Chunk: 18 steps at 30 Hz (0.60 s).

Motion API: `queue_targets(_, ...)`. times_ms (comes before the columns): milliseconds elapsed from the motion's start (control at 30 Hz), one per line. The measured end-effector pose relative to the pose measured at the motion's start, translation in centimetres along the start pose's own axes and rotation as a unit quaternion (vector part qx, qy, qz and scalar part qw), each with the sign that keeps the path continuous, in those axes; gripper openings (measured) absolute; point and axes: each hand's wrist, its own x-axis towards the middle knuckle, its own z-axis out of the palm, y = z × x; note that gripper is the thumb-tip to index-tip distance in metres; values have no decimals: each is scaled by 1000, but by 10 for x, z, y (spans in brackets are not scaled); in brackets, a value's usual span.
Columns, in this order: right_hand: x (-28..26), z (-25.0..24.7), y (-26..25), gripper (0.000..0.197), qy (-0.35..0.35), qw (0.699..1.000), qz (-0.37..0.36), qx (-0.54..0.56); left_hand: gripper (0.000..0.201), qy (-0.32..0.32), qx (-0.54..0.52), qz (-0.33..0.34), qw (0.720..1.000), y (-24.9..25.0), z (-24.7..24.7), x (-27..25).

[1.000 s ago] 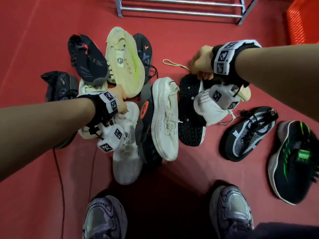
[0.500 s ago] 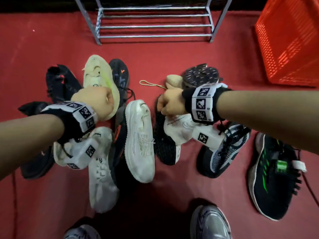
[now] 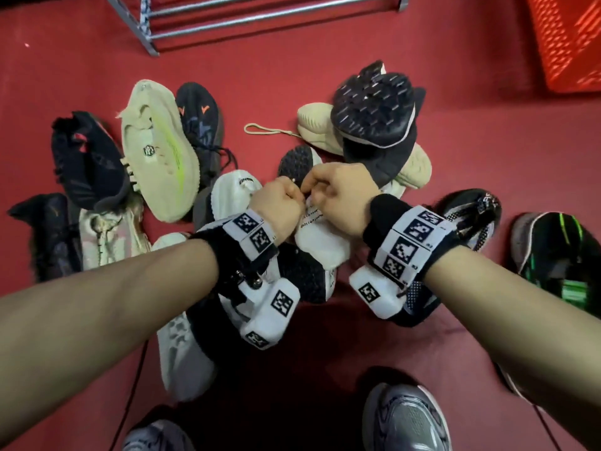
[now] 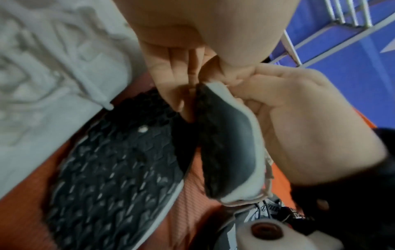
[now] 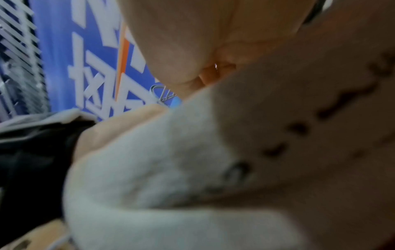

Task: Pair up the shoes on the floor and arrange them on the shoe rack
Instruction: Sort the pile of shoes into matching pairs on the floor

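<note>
Ref. landmark: white shoe [image 3: 322,252], held off the floor [image 3: 487,141] at mid-pile, black sole toward my left side.

1. Far left of the white shoe: cream-lime shoe [image 3: 156,151], lying among dark shoes. No risk from here; not touched.
2. Just left: my left hand [image 3: 279,203]. Fingers [image 4: 171,81] narrow, curled, pinching the white shoe at its sole rim. Thin pinch only. Risk: the rim slips out if I pull sideways.
3. Below the white shoe: a second black-soled shoe [image 4: 111,169] on its side, prob. the mate. Risk: a dropped shoe lands on it and knocks the pile about.
4. Just right: my right hand [image 3: 341,196]. Fingers curled tight on the white shoe's upper; exact hold is hidden in the head view and blurred in the right wrist view. Both hands on one shoe means no hand free for the mate.
5. Beyond, to the right: upturned black shoe [image 3: 374,109] resting on a cream shoe [image 3: 315,128], loose lace [image 3: 270,131] next to it. Risk: the lace snags on the way out.
6. Well beyond the white shoe: shoe rack [image 3: 260,17]. No shoes seen on the part in view.
</note>
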Motion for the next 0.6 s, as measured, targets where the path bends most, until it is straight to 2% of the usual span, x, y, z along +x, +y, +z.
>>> queue_targets(100,-8,8,9,26,-22,997,-57,-38,23,-6,-79,13,997,-20,7,0)
queue_targets(133,-14,6,9,28,-9,996,-81,-43,25,-1,-90,25,996,-21,8,-2)
queue_targets(200,-24,-4,11,25,51,992,-117,-21,28,9,-122,35,992,-26,12,1)
queue_targets(267,-37,-19,14,22,141,983,-114,18,30,27,-139,25,990,-30,16,3)
queue_targets(367,-45,-38,29,22,260,957,-12,125,22,77,-134,29,988,-34,20,0)
queue_targets(433,-41,-42,38,18,293,929,60,218,25,83,-92,65,990,-30,18,-2)
queue_targets(500,-36,-46,40,11,281,897,127,316,29,84,-53,116,988,-17,8,-7)
queue_targets(533,-33,-48,40,14,266,880,155,360,34,92,-40,150,984,-7,2,-8)
queue_targets(600,-28,-50,42,20,241,873,189,380,51,97,-24,232,967,14,-7,-7)
